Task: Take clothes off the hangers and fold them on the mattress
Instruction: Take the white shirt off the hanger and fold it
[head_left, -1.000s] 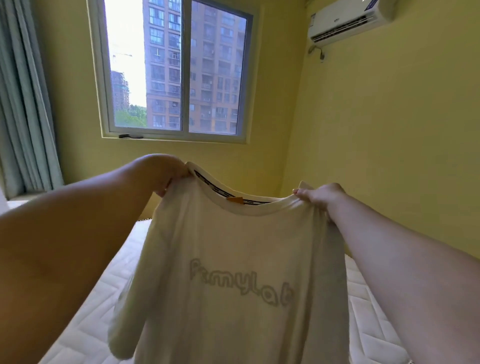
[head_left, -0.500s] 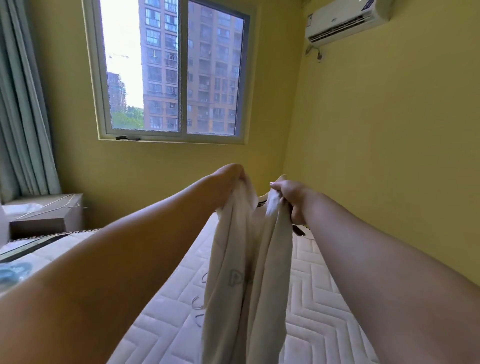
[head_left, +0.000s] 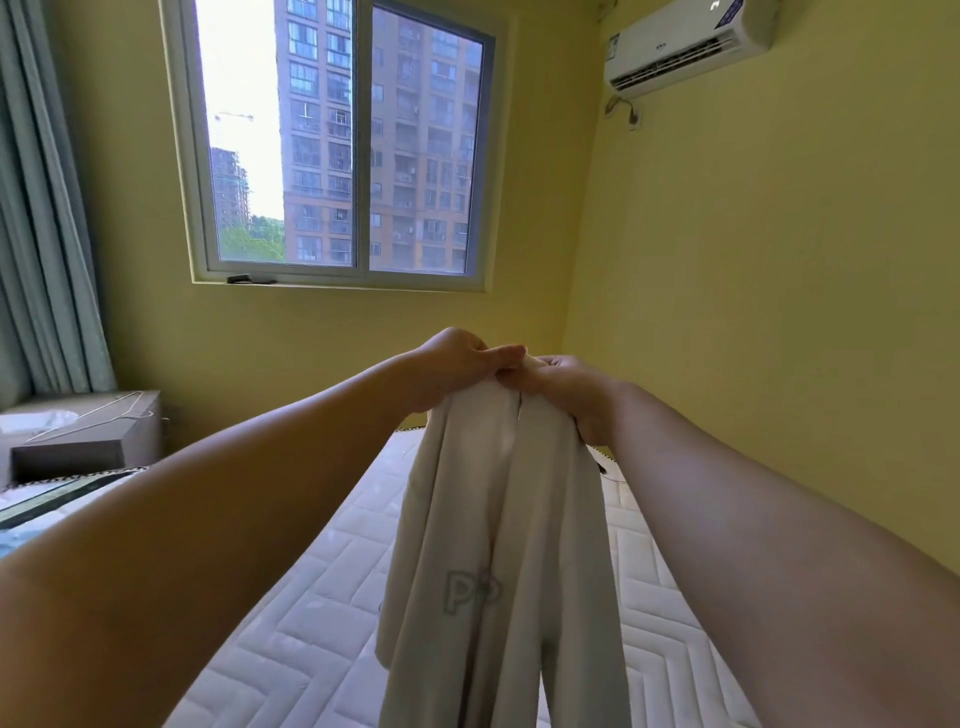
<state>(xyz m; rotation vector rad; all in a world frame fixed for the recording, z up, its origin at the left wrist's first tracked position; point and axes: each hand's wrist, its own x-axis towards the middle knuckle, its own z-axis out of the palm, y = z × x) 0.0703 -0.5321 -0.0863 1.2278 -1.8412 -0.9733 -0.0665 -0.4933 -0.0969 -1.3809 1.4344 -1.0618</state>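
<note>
A cream T-shirt (head_left: 488, 545) with grey outlined lettering hangs folded in half lengthwise above the white quilted mattress (head_left: 311, 613). My left hand (head_left: 457, 364) grips one shoulder of the shirt at its top. Right beside it, my right hand (head_left: 566, 389) grips the other shoulder. The two hands touch, held out in front of me at chest height. The shirt's lower end runs out of the bottom of the view.
A brown box (head_left: 88, 436) with a thin wire hanger (head_left: 104, 415) on top stands at the left by the grey curtain (head_left: 41, 208). Yellow walls close in the far side and right. A window (head_left: 337, 145) is ahead, an air conditioner (head_left: 685, 47) at upper right.
A second ago the shirt was spread wide between my hands. I brought the hands together, so the two shoulders meet and the shirt hangs doubled.
</note>
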